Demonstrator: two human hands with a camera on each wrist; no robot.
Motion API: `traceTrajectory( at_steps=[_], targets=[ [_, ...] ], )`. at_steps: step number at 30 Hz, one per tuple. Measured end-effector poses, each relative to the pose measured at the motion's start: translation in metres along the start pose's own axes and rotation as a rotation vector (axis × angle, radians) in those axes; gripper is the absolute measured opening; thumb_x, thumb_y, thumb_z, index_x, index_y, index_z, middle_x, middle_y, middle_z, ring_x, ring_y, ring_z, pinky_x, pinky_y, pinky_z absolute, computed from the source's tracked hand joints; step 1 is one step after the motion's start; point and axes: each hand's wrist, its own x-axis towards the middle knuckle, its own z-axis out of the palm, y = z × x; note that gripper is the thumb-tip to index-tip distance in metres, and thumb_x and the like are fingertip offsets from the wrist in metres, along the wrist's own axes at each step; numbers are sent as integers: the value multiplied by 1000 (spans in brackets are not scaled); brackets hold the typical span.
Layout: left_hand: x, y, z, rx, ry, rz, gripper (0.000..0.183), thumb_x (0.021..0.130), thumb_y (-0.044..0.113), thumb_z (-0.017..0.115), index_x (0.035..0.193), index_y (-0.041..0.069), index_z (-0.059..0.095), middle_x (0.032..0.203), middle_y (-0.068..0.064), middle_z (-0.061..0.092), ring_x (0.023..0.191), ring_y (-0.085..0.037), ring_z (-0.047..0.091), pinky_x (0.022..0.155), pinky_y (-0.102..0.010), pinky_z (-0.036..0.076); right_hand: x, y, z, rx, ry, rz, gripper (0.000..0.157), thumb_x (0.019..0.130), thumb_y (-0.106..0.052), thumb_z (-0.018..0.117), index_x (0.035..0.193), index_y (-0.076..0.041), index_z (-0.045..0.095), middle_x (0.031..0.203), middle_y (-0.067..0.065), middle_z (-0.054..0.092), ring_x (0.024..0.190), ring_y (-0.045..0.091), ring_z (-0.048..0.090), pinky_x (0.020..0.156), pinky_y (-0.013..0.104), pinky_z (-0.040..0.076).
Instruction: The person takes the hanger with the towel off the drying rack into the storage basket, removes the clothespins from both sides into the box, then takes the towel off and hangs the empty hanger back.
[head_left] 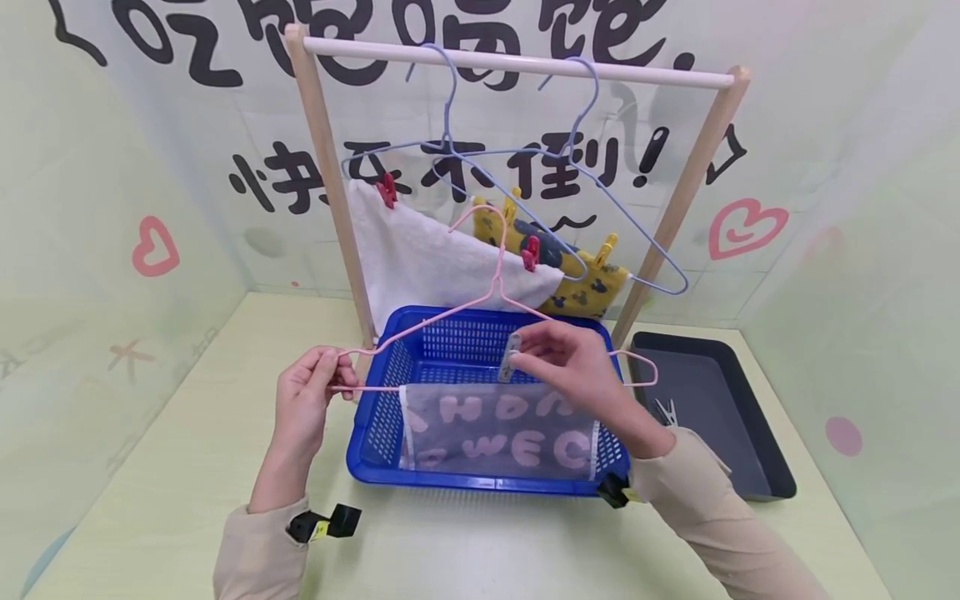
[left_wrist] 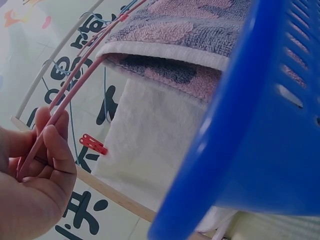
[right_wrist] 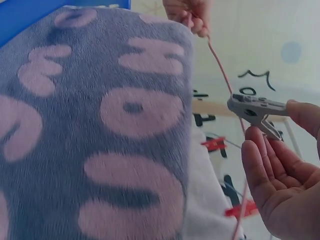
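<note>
My left hand (head_left: 309,392) grips the left end of a pink hanger (head_left: 442,315), its fingers curled round the wire. A grey towel (head_left: 498,429) with pink letters is folded over the hanger's bottom bar and hangs over the blue basket (head_left: 480,482). Between the thumb and fingers of my right hand (head_left: 566,358) is a grey clothespin (head_left: 510,358), pinched by its handles. In the right wrist view the clothespin (right_wrist: 255,109) points toward the towel's folded top edge, a little apart from it.
Behind the basket stands a wooden rack (head_left: 517,62) with two blue hangers. A white cloth (head_left: 427,250) hangs there with red clothespins (head_left: 531,253), beside a yellow cloth (head_left: 592,287) with yellow clothespins. At right, a dark tray (head_left: 712,417) holds a clothespin (head_left: 666,410).
</note>
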Motion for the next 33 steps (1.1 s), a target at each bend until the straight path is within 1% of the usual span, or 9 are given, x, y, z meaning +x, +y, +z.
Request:
traceTrajectory(
  at_steps=[6,9,13,19,23,28,30,31,33],
  targets=[
    [0,0,1,4,8,4,27,99,13,46,79,10,63,64,0,61,54,-9,56,50,-16,48,-20,7,-37,-28,111,23,22,86,-5,67,105,3,63,92,11,64,77,13,61,70,20,53],
    [0,0,1,2,4,7,27,99,13,46,79,10,63,64,0,61,55,-9,56,51,-16,48,-29,13,-54,-61,170,41,22,88,-6,65,106,5,62,89,5,64,76,10,61,68,18,52],
    [0,-1,1,-4,-2,1,26,99,13,46,80,5,61,64,0,60,55,-9,56,51,-16,48,-41,22,-76,-97,273,79,24,89,-10,64,108,6,61,84,-6,63,73,7,61,66,16,51],
    [1,-1,2,11,11,-2,27,99,13,45,80,5,61,64,0,60,55,-8,55,51,-16,48,-51,51,-103,-80,400,151,29,89,-12,65,108,9,59,82,-10,65,70,4,64,67,14,52],
    [1,-1,2,6,12,-4,26,99,14,46,80,6,61,64,0,60,55,-8,55,51,-16,48,-55,72,-116,-42,481,220,22,88,-11,66,103,3,62,78,-12,66,66,2,64,65,12,51],
    [1,0,1,18,20,-9,26,99,13,45,79,6,61,64,0,60,54,-9,55,51,-16,48,-57,98,-130,87,481,340,3,89,-15,66,91,-13,65,73,-12,66,63,2,65,63,14,52],
    [0,1,1,21,22,-8,27,99,13,45,79,5,61,64,0,59,54,-9,55,51,-16,48,-59,108,-135,124,465,400,3,89,-18,65,86,-17,65,71,-12,66,63,3,65,62,15,52],
    [0,1,1,23,22,-6,27,99,13,45,80,4,61,64,0,59,54,-9,55,51,-16,48,-59,114,-138,128,459,429,5,89,-19,65,85,-18,65,70,-12,66,62,3,65,62,15,53],
    [0,1,1,19,17,-7,27,99,13,45,80,3,60,64,0,60,54,-9,56,51,-16,48,-61,127,-143,63,420,498,15,90,-22,64,92,-8,66,70,-12,65,62,2,64,62,17,53]
  ],
)
